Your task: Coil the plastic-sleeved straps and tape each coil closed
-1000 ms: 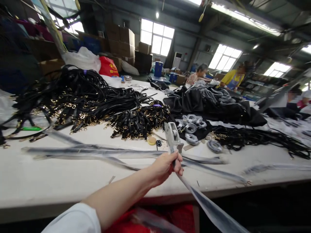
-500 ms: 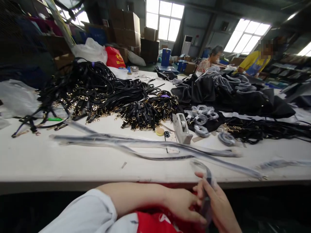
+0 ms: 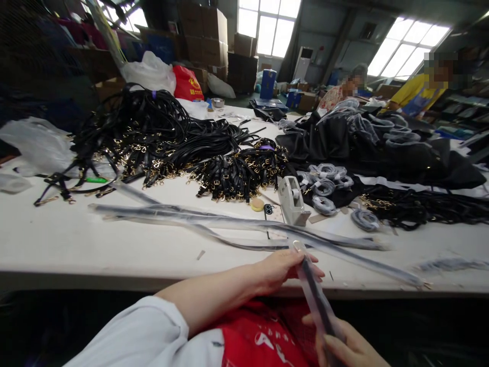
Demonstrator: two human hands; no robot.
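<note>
A black strap in a clear plastic sleeve runs between my two hands, slanting down to the right over the table's front edge. My left hand is closed on its upper end, where a gold metal clip shows through the plastic. Lower down, my right hand grips the same strap, with the fingers wrapped round it. Beyond my hands, several more sleeved straps lie lengthwise across the white table. One of them passes close behind my left hand.
A tape dispenser, a phone and a yellow tape roll stand mid-table. Behind are piled black straps with gold buckles, coiled wrapped straps and black bags. Two people work at the far right.
My left hand has moved up and away from my right, now at the strap's clip end. My right hand has dropped lower. The strap is stretched straighter between them, and the view has shifted slightly.
</note>
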